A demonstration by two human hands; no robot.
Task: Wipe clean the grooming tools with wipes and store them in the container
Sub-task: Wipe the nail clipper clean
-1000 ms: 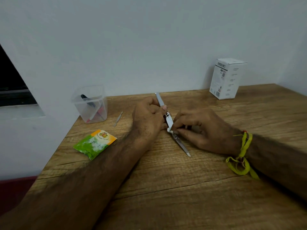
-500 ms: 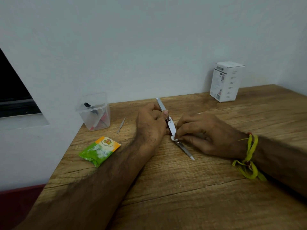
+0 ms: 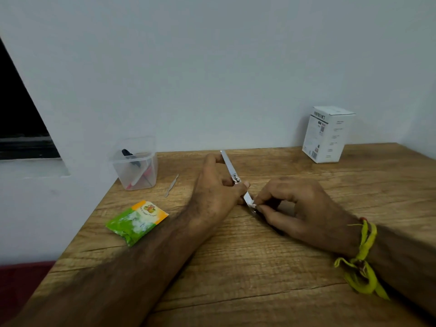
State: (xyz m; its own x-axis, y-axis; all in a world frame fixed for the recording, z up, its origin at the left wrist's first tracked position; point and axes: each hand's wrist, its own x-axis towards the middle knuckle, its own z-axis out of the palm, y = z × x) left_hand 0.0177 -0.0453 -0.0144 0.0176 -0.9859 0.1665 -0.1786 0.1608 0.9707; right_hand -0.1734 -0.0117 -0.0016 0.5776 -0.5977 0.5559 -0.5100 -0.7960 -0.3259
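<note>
the left hand (image 3: 215,192) grips the middle of a metal nail clipper (image 3: 232,172), fingers curled round it, lever end pointing up toward the wall. the right hand (image 3: 297,208) pinches a small white wipe (image 3: 252,205) against the clipper's lower end, just right of the left fingers. bare wooden table (image 3: 236,279) lies open below both wrists. left of the grip lie a small metal tool (image 3: 171,185) and a green wipe packet (image 3: 136,221); beyond them, at the table's left edge by the wall, stands the clear container (image 3: 134,166) with tools inside. a white box (image 3: 328,134) stands far right, well apart.
</note>
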